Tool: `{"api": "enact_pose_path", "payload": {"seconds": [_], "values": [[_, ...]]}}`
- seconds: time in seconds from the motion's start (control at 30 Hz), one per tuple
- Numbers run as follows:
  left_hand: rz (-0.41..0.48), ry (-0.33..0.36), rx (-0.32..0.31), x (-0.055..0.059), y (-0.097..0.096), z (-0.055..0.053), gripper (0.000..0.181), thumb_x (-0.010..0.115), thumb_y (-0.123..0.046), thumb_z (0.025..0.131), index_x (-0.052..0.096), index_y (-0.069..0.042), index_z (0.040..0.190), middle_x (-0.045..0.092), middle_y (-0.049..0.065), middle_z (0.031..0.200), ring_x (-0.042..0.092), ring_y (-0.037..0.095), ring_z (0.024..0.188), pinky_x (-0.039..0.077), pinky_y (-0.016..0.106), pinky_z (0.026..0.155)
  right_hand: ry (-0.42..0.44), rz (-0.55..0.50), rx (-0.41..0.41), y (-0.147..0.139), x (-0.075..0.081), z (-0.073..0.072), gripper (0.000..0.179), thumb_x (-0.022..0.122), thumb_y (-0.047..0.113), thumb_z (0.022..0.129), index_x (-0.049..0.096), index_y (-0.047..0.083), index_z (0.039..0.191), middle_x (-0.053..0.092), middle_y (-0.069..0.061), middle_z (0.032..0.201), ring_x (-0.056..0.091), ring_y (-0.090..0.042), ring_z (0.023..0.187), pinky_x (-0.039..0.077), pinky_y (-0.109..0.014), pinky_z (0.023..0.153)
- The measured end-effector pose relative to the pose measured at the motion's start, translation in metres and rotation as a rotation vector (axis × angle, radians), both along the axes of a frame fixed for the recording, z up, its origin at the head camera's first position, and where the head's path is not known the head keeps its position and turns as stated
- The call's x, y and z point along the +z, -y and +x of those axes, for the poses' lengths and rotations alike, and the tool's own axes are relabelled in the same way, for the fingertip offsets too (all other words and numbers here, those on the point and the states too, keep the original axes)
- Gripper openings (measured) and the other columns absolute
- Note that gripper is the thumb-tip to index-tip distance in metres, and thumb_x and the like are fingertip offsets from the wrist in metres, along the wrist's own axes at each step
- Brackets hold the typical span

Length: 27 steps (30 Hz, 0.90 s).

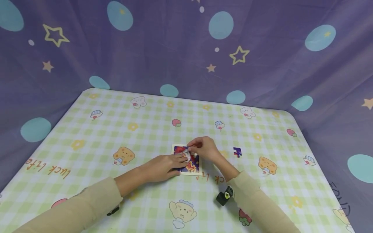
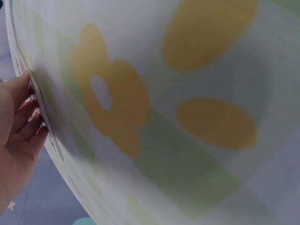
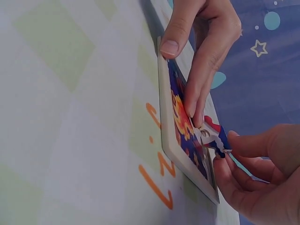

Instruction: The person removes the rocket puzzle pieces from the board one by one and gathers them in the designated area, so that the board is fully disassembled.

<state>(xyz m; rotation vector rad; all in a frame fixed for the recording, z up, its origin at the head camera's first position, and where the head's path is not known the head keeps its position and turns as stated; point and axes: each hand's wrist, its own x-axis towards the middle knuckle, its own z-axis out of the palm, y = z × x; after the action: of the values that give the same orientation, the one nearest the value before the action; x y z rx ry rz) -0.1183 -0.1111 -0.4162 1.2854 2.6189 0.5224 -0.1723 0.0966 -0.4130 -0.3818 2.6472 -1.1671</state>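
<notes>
Two hands work at a small puzzle board (image 3: pixel 166 108), which lies on the checked tablecloth (image 1: pixel 151 200): the left hand (image 1: pixel 163 166) rests almost straight fingers on it and hides a part of it, while the right hand (image 1: pixel 206 149) pinches a tilted puzzle piece (image 3: pixel 221 139) over its far right part. Fingertips cover some of this piece, so I cannot tell whether it touches the board; a loose purple piece (image 1: pixel 237 152) lies apart to the right, and the left wrist view cuts off the left hand.

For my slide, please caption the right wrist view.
Right hand pinches a red-white-blue jigsaw piece; left hand touches a cream-framed rectangular puzzle.
</notes>
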Motion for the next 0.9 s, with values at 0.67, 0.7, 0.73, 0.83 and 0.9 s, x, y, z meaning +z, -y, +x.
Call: {"api": "enact_pose_path", "payload": {"seconds": [0.67,0.7,0.73,0.83,0.9], "values": [[0.013,0.003,0.004,0.001,0.000,0.000,0.042,0.058,-0.026,0.096,0.056,-0.012,0.136,0.051,0.008,0.144,0.044,0.024,0.139,0.042,0.043,0.112,0.030,-0.088,-0.058,0.003,-0.003,0.001,0.008,0.071,0.010,0.085,0.076,0.007,0.091,0.075,-0.009,0.081,0.066,-0.009,0.064,0.053,-0.018,0.057],[0.013,0.004,0.006,0.001,-0.001,0.000,0.042,0.058,-0.027,0.096,0.055,-0.012,0.136,0.051,0.008,0.144,0.044,0.024,0.139,0.042,0.043,0.112,0.033,-0.093,-0.063,0.002,-0.004,0.001,0.008,0.071,0.011,0.086,0.076,0.007,0.091,0.075,-0.009,0.081,0.066,-0.010,0.063,0.053,-0.018,0.056],[0.011,0.004,0.007,0.001,-0.001,0.000,0.043,0.058,-0.027,0.096,0.055,-0.012,0.136,0.051,0.008,0.144,0.044,0.024,0.139,0.042,0.043,0.112,0.033,-0.097,-0.068,0.000,-0.004,0.001,0.008,0.071,0.011,0.086,0.076,0.008,0.091,0.075,-0.009,0.081,0.067,-0.010,0.063,0.052,-0.019,0.056],[0.007,0.001,0.007,0.000,-0.001,0.000,0.043,0.058,-0.027,0.096,0.055,-0.013,0.136,0.052,0.007,0.144,0.045,0.024,0.138,0.042,0.043,0.112,0.031,-0.108,-0.091,-0.006,-0.004,0.000,0.009,0.071,0.012,0.086,0.076,0.008,0.093,0.076,-0.009,0.082,0.067,-0.011,0.063,0.052,-0.019,0.057],[0.003,-0.001,0.006,0.000,-0.001,0.000,0.043,0.058,-0.027,0.096,0.055,-0.013,0.136,0.052,0.007,0.144,0.045,0.025,0.138,0.041,0.042,0.113,0.023,-0.107,-0.105,-0.011,-0.004,0.000,0.010,0.071,0.013,0.086,0.076,0.009,0.094,0.076,-0.009,0.084,0.067,-0.010,0.065,0.052,-0.019,0.057]]}}
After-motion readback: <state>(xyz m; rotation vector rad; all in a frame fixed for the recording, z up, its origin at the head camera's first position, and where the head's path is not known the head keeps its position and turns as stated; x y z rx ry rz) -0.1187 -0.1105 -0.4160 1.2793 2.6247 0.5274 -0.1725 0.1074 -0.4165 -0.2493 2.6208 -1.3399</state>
